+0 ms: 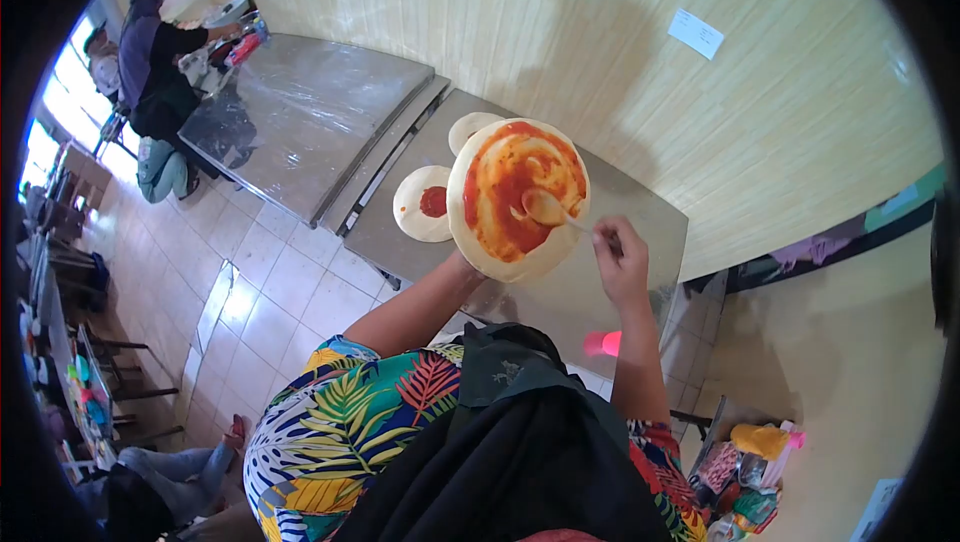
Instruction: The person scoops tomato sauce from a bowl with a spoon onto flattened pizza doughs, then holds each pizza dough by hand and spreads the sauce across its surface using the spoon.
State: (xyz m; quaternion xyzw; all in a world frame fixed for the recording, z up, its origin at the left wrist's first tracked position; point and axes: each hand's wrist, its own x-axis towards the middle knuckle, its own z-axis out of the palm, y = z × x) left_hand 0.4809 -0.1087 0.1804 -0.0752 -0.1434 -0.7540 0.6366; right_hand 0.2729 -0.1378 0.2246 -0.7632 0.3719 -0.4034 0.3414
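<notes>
Right hand (622, 254) clamps the spoon (543, 209); left hand (470, 271) is mostly hidden under the large dough disc (516, 268), mid-frame, its grip impossible to tell; a tilt could spill sauce (488, 210) over the rim, a hard press tear the dough; sauce looks wet, streaked; smaller discs (414, 200) lie just left of centre on the smooth metal table (638, 207).

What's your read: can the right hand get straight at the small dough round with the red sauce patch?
Probably not: the right hand grips a spoon, and the large dough round lies between that hand and the small dough round in this view. The small round's left side looks uncovered.
</notes>
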